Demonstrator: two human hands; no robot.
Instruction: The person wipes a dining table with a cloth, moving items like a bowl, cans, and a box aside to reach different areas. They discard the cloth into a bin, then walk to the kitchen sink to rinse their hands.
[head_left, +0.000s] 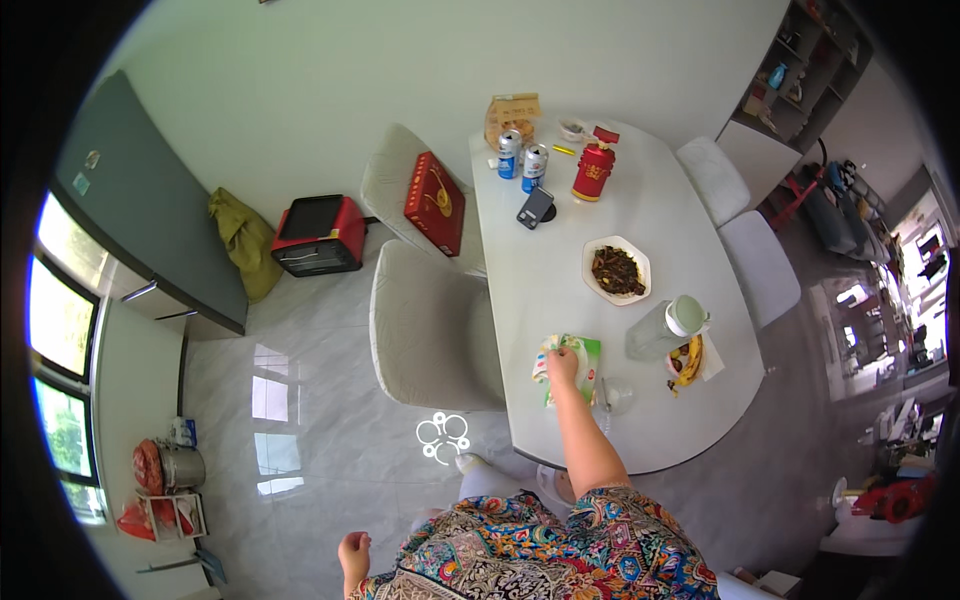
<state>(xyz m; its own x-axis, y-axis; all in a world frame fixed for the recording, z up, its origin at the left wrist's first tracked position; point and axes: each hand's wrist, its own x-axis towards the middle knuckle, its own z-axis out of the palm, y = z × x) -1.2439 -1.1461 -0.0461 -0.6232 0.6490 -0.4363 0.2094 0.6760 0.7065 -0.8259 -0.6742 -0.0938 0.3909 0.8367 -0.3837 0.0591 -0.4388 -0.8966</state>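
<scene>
My right hand (563, 366) reaches over the table, its fingers closed on a white cloth or paper (541, 361) with coloured dots. Under and beside that hand lies a green-and-white packet (592, 351). Just right of the packet is a clear drinking glass (618, 396). A glass pitcher (649, 330) with a pale green lid stands farther right, close to a bowl with a banana (693, 360). My left hand (354, 553) hangs low at my side above the floor, fingers curled, with nothing visible in it.
The white table (540, 285) bears a dish of dark food (618, 271), a phone (535, 208), two cans (534, 168), a red bottle (594, 172) and a bag of snacks (511, 124). Grey chairs (427, 322) line its left side; one holds a red box (436, 204). A red oven (318, 236) sits on the floor.
</scene>
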